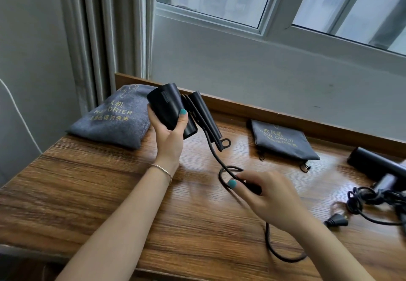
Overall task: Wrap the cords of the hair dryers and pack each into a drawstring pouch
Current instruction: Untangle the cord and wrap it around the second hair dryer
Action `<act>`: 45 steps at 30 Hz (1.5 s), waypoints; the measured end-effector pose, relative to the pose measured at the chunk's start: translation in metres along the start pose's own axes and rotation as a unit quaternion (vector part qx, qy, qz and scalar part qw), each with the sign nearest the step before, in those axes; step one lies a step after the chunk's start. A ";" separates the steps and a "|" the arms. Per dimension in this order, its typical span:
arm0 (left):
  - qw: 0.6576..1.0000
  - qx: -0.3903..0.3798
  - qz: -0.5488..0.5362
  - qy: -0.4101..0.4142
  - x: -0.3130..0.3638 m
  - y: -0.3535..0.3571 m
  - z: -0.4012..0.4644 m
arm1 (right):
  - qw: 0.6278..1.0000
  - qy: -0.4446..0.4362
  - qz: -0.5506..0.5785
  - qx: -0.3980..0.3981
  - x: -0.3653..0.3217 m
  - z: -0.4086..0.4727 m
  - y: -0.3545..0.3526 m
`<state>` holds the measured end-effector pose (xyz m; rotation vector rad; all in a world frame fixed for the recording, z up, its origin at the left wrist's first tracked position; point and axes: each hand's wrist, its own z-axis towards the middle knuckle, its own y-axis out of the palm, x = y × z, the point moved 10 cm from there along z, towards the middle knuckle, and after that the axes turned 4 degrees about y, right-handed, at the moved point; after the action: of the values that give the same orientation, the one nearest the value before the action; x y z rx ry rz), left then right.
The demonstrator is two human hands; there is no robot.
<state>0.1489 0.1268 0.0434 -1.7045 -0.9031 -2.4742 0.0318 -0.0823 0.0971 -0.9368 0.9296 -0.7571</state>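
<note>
Two hands: left hand (168,127) raised gripping hair dryer (170,108), right hand (267,195) pinching its cord (222,166).

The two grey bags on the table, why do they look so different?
The left pouch is puffed up and bulging, as if something is packed inside; the right pouch lies flat and looks empty. The left pouch sits by the curtain, partly behind the hair dryer in the left hand; the right pouch lies in the open with its drawstrings showing. Both are grey with gold HAIR DRIER lettering.
</note>
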 end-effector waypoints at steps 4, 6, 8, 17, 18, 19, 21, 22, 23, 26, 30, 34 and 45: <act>0.998 -0.026 0.044 0.022 0.000 0.004 0.000 | 0.999 -0.023 0.002 0.035 0.005 0.011 -0.027; 0.995 -0.048 0.077 0.040 0.001 0.007 -0.001 | 0.997 -0.023 0.044 0.063 0.007 0.023 -0.048; 0.990 -0.072 0.108 0.055 0.004 0.011 -0.002 | 0.991 -0.014 0.123 0.055 0.008 0.037 -0.065; 0.983 -0.129 0.123 0.046 0.006 0.024 -0.012 | 0.963 0.012 0.235 0.131 0.021 0.107 -0.119; 0.982 -0.138 0.122 0.046 0.006 0.026 -0.013 | 0.959 0.016 0.245 0.139 0.020 0.111 -0.123; 0.981 -0.145 0.122 0.045 0.006 0.027 -0.014 | 0.956 0.023 0.256 0.142 0.021 0.115 -0.124; 0.978 -0.161 0.121 0.047 0.007 0.031 -0.015 | 0.949 0.036 0.278 0.146 0.021 0.120 -0.123; 0.977 -0.169 0.123 0.049 0.007 0.032 -0.016 | 0.946 0.039 0.288 0.147 0.021 0.123 -0.123; 0.975 -0.180 0.124 0.050 0.007 0.034 -0.016 | 0.942 0.045 0.296 0.149 0.021 0.125 -0.123; 0.967 -0.222 0.120 0.041 0.007 0.041 -0.021 | 0.931 0.073 0.324 0.150 0.025 0.129 -0.119; 0.954 -0.276 0.107 0.040 0.013 0.052 -0.031 | 0.920 0.128 0.334 0.160 0.041 0.136 -0.113; 0.943 -0.320 0.083 0.037 0.020 0.058 -0.039 | 0.916 0.175 0.323 0.159 0.062 0.141 -0.103; 0.946 -0.321 -0.043 -0.019 0.025 0.056 -0.037 | 0.885 0.176 0.395 0.172 0.091 0.125 -0.073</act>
<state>0.1242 0.0705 0.0813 -1.8893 -0.1560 -3.0226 0.1715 -0.1490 0.1700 -0.0537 1.3191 -0.3574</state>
